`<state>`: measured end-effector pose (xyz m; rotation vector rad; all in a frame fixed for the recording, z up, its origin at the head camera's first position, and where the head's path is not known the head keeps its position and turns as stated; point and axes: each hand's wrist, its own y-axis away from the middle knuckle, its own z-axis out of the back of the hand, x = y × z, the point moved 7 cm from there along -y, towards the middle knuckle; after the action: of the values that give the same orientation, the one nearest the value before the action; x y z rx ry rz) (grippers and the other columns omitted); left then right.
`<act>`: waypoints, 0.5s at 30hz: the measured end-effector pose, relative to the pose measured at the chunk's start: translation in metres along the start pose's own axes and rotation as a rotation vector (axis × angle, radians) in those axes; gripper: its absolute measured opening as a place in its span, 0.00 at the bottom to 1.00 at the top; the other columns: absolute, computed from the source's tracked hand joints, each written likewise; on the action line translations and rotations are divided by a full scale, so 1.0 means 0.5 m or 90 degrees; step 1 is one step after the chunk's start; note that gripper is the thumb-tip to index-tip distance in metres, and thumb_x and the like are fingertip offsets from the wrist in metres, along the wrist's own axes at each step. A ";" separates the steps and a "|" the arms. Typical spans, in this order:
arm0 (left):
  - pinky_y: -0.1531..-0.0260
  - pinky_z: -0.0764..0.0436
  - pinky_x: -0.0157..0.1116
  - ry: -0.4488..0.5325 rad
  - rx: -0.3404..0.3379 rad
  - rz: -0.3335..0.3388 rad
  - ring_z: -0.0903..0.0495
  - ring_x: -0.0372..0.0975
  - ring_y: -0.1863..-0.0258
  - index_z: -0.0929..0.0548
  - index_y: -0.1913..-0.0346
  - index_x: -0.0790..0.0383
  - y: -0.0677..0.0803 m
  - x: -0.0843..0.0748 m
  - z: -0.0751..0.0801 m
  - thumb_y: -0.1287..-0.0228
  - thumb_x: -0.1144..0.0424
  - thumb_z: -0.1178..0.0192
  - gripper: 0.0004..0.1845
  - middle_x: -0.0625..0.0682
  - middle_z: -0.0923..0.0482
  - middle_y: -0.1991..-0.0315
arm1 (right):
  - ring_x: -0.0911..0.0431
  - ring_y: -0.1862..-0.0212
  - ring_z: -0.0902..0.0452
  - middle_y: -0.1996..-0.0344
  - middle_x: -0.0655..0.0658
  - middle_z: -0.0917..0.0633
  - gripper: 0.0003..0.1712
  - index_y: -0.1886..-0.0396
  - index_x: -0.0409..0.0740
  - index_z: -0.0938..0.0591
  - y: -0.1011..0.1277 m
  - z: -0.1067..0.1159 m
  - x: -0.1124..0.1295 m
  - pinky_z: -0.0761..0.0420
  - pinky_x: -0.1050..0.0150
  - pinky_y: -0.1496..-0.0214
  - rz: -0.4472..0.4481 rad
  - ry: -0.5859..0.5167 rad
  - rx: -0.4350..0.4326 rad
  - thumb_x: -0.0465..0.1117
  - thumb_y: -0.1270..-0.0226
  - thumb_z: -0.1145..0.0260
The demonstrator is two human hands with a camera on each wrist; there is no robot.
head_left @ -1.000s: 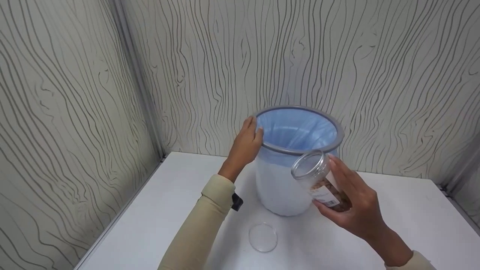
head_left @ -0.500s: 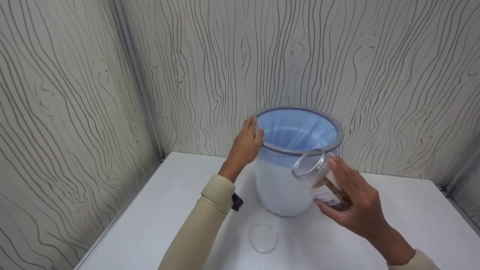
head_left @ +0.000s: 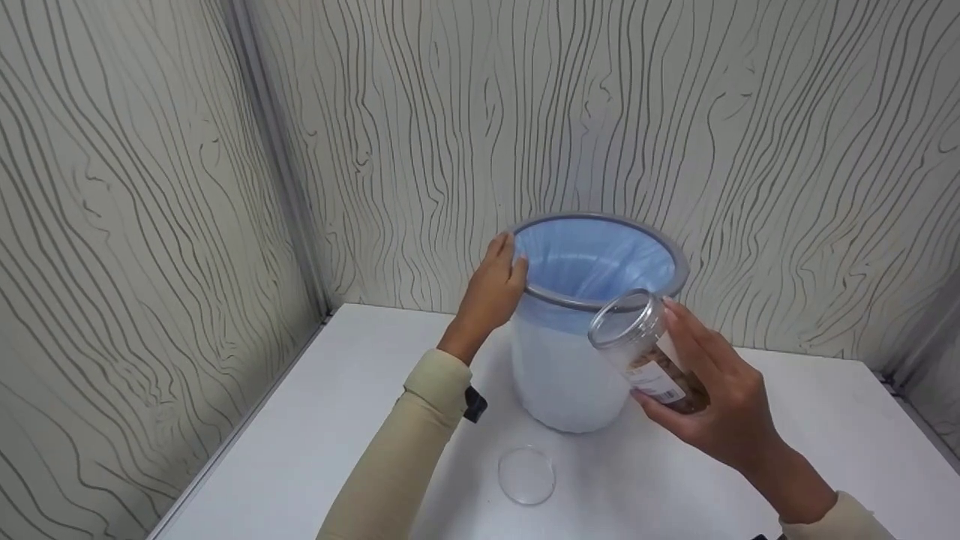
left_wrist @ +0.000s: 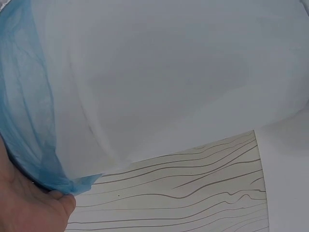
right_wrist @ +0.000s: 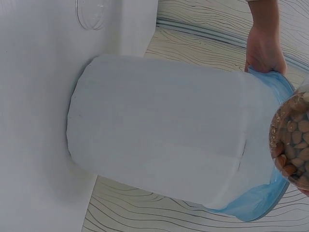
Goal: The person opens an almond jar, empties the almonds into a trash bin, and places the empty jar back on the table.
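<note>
A white bin point(head_left: 559, 375) with a grey rim and a blue liner point(head_left: 592, 262) stands on the white table. My left hand point(head_left: 491, 289) holds the bin's left rim, fingers over the edge; the left wrist view shows only the palm point(left_wrist: 24, 208) against the liner point(left_wrist: 24, 111). My right hand point(head_left: 712, 401) grips a clear open jar point(head_left: 649, 352) holding brown nuts point(right_wrist: 294, 140), tilted with its mouth toward the bin's rim. The jar's clear lid point(head_left: 526, 474) lies flat on the table in front of the bin.
The table point(head_left: 337, 420) sits in a corner of wood-grain panel walls point(head_left: 150, 225) at the left and back. A metal corner strip point(head_left: 277, 165) runs down to the table's back left. Bare table surface lies left and right of the bin.
The right hand has lifted the jar slightly up and toward the bin's rim. The left hand and the lid have not moved.
</note>
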<state>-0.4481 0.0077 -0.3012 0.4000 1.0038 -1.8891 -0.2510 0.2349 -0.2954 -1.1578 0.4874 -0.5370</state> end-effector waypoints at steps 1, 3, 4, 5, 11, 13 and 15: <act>0.24 0.46 0.42 -0.001 0.000 -0.001 0.49 0.46 0.21 0.46 0.21 0.69 0.000 0.000 0.000 0.18 0.51 0.62 0.33 0.59 0.49 0.20 | 0.44 0.44 0.20 0.40 0.29 0.20 0.44 0.38 0.27 0.23 -0.001 0.000 -0.001 0.32 0.70 0.32 0.000 0.003 0.001 0.62 0.37 0.31; 0.24 0.46 0.42 -0.003 -0.002 -0.002 0.49 0.46 0.21 0.46 0.21 0.69 0.001 0.000 0.000 0.19 0.51 0.62 0.33 0.59 0.49 0.20 | 0.43 0.44 0.20 0.39 0.29 0.20 0.45 0.38 0.27 0.23 -0.002 0.000 -0.003 0.32 0.70 0.32 0.000 0.006 0.002 0.62 0.37 0.31; 0.24 0.46 0.42 -0.004 -0.002 -0.002 0.49 0.46 0.21 0.46 0.21 0.69 0.001 0.000 0.000 0.19 0.51 0.62 0.33 0.59 0.49 0.20 | 0.43 0.44 0.20 0.39 0.29 0.20 0.45 0.38 0.27 0.23 -0.002 0.000 -0.003 0.32 0.70 0.32 0.000 0.008 0.002 0.62 0.37 0.31; 0.24 0.46 0.42 -0.004 -0.003 -0.002 0.49 0.46 0.21 0.46 0.21 0.69 0.001 0.000 0.001 0.19 0.51 0.63 0.33 0.59 0.49 0.20 | 0.43 0.44 0.20 0.39 0.30 0.20 0.45 0.37 0.27 0.23 -0.003 0.000 -0.003 0.32 0.70 0.32 0.000 0.009 0.003 0.62 0.37 0.31; 0.24 0.46 0.42 -0.006 -0.004 -0.005 0.49 0.46 0.21 0.46 0.21 0.69 0.003 -0.002 0.001 0.19 0.51 0.63 0.33 0.58 0.49 0.19 | 0.41 0.44 0.19 0.39 0.30 0.20 0.44 0.37 0.28 0.23 -0.011 0.000 -0.004 0.32 0.70 0.32 0.010 0.016 -0.004 0.62 0.37 0.32; 0.24 0.46 0.42 -0.006 -0.004 -0.005 0.49 0.46 0.21 0.46 0.21 0.69 0.004 -0.001 0.001 0.19 0.51 0.63 0.33 0.58 0.49 0.19 | 0.41 0.46 0.19 0.40 0.30 0.19 0.43 0.37 0.29 0.22 -0.015 0.001 -0.003 0.32 0.71 0.32 0.013 0.015 -0.009 0.61 0.37 0.32; 0.24 0.46 0.42 -0.007 -0.005 -0.004 0.49 0.46 0.21 0.46 0.21 0.69 0.004 -0.001 0.001 0.19 0.51 0.63 0.33 0.58 0.49 0.19 | 0.40 0.47 0.19 0.40 0.30 0.19 0.43 0.38 0.29 0.22 -0.018 0.001 -0.003 0.32 0.71 0.32 0.015 0.014 -0.010 0.61 0.37 0.32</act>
<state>-0.4459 0.0072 -0.3018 0.3834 1.0055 -1.8905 -0.2531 0.2333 -0.2864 -1.1610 0.5247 -0.5274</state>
